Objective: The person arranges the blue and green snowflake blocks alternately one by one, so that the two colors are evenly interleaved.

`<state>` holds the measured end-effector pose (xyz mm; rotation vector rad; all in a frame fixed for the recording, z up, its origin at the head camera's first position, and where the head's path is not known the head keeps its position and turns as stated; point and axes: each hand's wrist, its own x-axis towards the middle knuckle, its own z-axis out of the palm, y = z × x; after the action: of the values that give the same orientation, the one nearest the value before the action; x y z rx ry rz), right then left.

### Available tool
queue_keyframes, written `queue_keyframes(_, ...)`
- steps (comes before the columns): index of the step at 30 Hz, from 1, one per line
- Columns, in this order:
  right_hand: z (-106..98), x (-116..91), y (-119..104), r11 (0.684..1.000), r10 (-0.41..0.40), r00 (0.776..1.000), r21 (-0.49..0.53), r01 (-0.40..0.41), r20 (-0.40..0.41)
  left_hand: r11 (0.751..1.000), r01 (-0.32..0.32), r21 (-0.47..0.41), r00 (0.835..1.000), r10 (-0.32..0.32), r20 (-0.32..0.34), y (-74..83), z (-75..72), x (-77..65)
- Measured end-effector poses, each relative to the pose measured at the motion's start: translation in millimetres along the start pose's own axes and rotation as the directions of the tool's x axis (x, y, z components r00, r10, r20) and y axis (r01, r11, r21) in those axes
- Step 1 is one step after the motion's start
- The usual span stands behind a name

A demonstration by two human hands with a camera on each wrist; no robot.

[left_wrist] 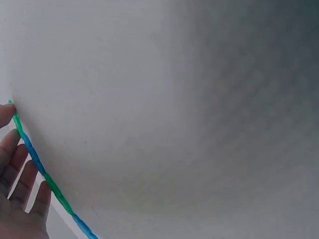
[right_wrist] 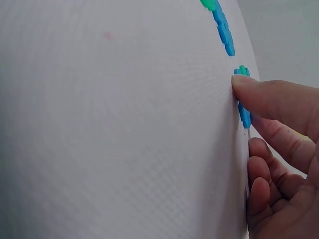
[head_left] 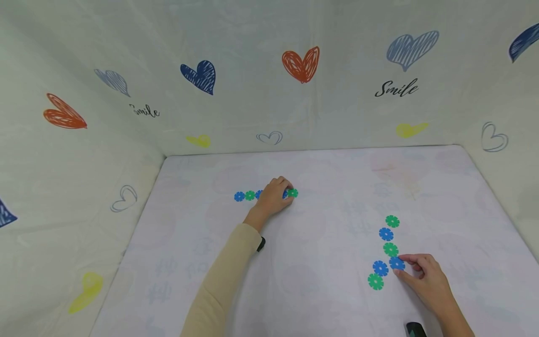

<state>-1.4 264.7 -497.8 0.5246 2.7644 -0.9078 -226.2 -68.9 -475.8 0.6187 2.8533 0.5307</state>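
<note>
A row of blue and green notched plastic discs, flower-like in outline, lies on the table. My left hand [head_left: 274, 195] reaches over this row and hides its middle. Its thumb and index finger pinch the green disc [head_left: 293, 193] at the right end, while the other fingers lie along the row in the left wrist view. On the right, my right hand [head_left: 428, 280] pinches a blue disc [head_left: 397, 263] between thumb and index finger, its other fingers curled. Close beside that disc are a green disc [head_left: 390, 249] and another blue disc [head_left: 381, 268].
Farther up the right group are a blue disc [head_left: 385, 234] and a green disc [head_left: 392, 221]; a green disc [head_left: 375, 282] forms its near end. The white table [head_left: 320, 290] meets a heart-printed cloth wall [head_left: 236, 112]. A black object [head_left: 415, 329] shows at the bottom edge.
</note>
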Motion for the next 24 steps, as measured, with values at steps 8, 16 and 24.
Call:
queue_keyframes(8, -1.9, -1.0, -2.4, 1.000, -0.006, 1.000, -0.006, 0.006, 0.002, 1.000, -0.002, -0.005, 1.000, 0.002, -0.004, -1.4, 1.2, 1.1)
queue_keyframes(16, -5.4, -1.6, -9.3, 1.000, -0.004, 1.000, -0.017, 0.004, 0.008, 1.000, -0.010, -0.002, 1.000, 0.010, -0.002, -1.1, 0.9, 1.2)
queue_keyframes(24, -9.8, -1.4, -13.4, 0.998, -0.029, 0.999, -0.046, 0.031, 0.046, 1.000, -0.019, -0.006, 1.000, 0.019, -0.007, -0.8, 0.1, 0.3)
